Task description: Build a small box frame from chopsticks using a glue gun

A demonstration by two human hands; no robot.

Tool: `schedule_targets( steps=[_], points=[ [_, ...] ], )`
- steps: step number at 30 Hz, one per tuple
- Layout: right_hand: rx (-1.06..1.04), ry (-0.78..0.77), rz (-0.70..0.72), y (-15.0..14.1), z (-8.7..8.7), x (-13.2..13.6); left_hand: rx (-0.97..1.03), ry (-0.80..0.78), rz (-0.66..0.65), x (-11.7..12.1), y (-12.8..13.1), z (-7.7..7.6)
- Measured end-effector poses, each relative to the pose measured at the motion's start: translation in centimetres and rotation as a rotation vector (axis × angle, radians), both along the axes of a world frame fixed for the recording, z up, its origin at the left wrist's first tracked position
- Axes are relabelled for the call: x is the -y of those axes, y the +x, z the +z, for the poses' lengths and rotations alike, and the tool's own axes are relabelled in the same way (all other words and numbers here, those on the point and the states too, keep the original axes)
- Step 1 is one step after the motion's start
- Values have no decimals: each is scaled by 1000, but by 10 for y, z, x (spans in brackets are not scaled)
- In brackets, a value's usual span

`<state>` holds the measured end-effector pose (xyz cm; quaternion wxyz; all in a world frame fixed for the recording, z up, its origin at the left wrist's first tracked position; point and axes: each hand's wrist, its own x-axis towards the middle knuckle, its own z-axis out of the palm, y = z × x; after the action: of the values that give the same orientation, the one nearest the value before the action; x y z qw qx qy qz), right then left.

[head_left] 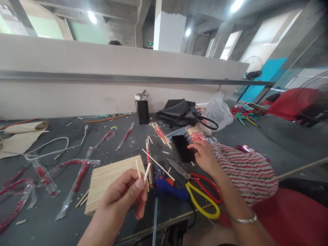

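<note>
My left hand (128,191) is closed, pinching two short pale wooden stick pieces (146,172) between thumb and fingers. Below and behind it lies a flat panel of wooden sticks (107,172) set side by side. With the index finger stretched out, my right hand (205,155) touches the edge of a black phone (181,147) lying on the table; nothing is held in it. Between the hands are a blue glue gun (170,191) and large scissors (202,191) with one red and one yellow handle. A long thin stick (159,164) lies across the glue gun.
Torn chopstick wrappers (82,177) litter the left. Wrapped chopsticks (161,134) lie farther back. A second phone (142,112) leans on a cup, beside a black bag (176,111) and a plastic bag (217,109). Striped cloth (243,171) lies under my right forearm.
</note>
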<state>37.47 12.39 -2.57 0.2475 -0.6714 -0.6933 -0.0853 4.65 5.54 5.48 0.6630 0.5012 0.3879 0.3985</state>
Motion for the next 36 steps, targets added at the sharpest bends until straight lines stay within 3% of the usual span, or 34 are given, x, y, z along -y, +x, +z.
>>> schedule_targets(
  steps=[7,12,15,24,36],
  points=[
    [-2,-10,-2,-1,-4,2,-2,-13,-44,0,7,-3],
    [-26,-34,-3,-4,4,5,-68,-24,-70,-2,12,0],
    [-53,-45,-73,-8,8,8,-78,-30,-89,-4,16,0],
    [62,-255,-139,-33,12,-16,-78,-36,-172,-9,29,-2],
    [36,-265,-261,-41,5,-30,-13,-30,-104,-7,17,5]
  ],
)
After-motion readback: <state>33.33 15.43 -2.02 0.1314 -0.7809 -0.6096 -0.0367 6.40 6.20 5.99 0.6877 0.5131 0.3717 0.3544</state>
